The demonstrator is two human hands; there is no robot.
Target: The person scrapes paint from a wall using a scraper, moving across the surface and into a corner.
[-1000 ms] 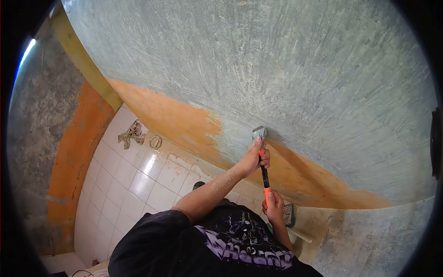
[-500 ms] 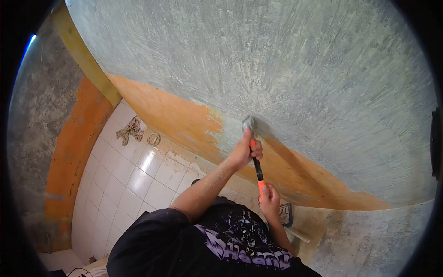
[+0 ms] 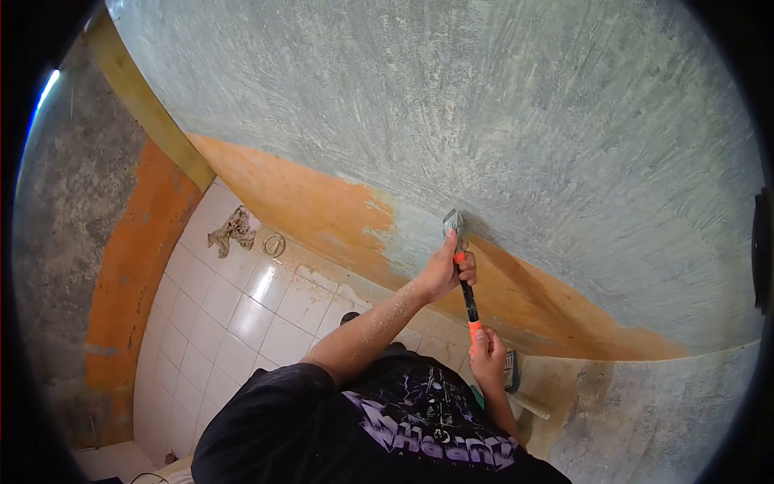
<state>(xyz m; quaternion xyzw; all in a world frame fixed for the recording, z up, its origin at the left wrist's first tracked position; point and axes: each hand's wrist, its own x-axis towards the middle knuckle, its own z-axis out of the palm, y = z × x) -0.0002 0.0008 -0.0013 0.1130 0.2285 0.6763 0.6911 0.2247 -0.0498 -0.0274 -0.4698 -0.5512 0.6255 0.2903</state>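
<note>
A long-handled scraper (image 3: pixel 469 300) with a black and orange handle slants up to the wall. Its grey metal head (image 3: pixel 453 218) is at the wall, along the border between bare grey plaster and orange paint. My left hand (image 3: pixel 443 270) is wrapped round the handle just below the head, thumb laid along it. Lower down, my right hand (image 3: pixel 488 355) grips the orange end of the handle. Pale specks of dust cover my left forearm. Before me, the wall (image 3: pixel 500 105) is scraped grey above, with an orange painted band (image 3: pixel 314 210) below.
White floor tiles (image 3: pixel 250 319) carry paint scrapings near the wall's foot. A crumpled rag (image 3: pixel 234 230) and a ring-shaped roll (image 3: pixel 273 244) lie by the left corner. Partly hidden behind my right arm are a dark tray-like object (image 3: pixel 512 371) and a pale stick (image 3: pixel 532 406).
Both hands and the scraper have shifted a little right and down in the view. The grip of each hand stays the same.
</note>
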